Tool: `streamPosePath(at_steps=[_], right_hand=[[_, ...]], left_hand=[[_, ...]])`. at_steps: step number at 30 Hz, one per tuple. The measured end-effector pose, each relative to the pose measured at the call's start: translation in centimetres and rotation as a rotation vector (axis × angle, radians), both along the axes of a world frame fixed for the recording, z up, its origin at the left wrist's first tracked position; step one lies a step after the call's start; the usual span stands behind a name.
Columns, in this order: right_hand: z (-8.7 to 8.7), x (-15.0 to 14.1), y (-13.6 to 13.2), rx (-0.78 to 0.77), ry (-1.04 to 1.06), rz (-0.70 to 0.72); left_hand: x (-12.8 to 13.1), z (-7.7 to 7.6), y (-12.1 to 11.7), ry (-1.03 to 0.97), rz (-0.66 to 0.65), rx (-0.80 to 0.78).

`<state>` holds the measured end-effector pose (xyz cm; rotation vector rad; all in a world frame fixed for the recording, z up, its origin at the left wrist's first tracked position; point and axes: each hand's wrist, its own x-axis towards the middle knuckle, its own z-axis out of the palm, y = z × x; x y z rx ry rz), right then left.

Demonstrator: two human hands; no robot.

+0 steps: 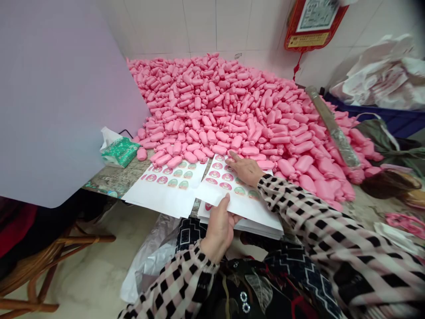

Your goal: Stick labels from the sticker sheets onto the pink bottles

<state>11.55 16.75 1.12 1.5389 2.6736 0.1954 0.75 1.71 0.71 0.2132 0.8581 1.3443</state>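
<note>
My left hand (219,231) pinches the front edge of a white sticker sheet (212,192), thumb on top and fingers underneath. Round pink and green labels are printed in rows on that sheet. Over its upper right part lies my right hand (246,170), fingers stretched toward the far edge, close to the nearest pink bottles (249,151). Beneath the held sheet is a stack of more sheets (262,229), sticking out past the table's front. A second sticker sheet (159,195) lies to the left, with several pink bottles resting on its far edge.
A big heap of small pink bottles (212,97) covers the table back to the tiled wall. A tape-wrapped bar (334,128) lies on its right side. Tissue pack (120,150) and pale panel (66,97) stand left; pink scissors (405,223) and a blue crate (388,116) are right.
</note>
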Motion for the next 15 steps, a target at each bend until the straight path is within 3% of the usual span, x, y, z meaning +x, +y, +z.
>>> streamPosePath(at_steps=[6,15], right_hand=[[-0.7,1.0,2.2,0.019,-0.039,-0.049],[-0.6,2.7,2.6,0.017,-0.04,-0.098]], left_hand=[[0.3,0.2,0.2,0.006,0.109,-0.081],[-2.5,1.7,-1.4,0.126,0.074,-0.039]])
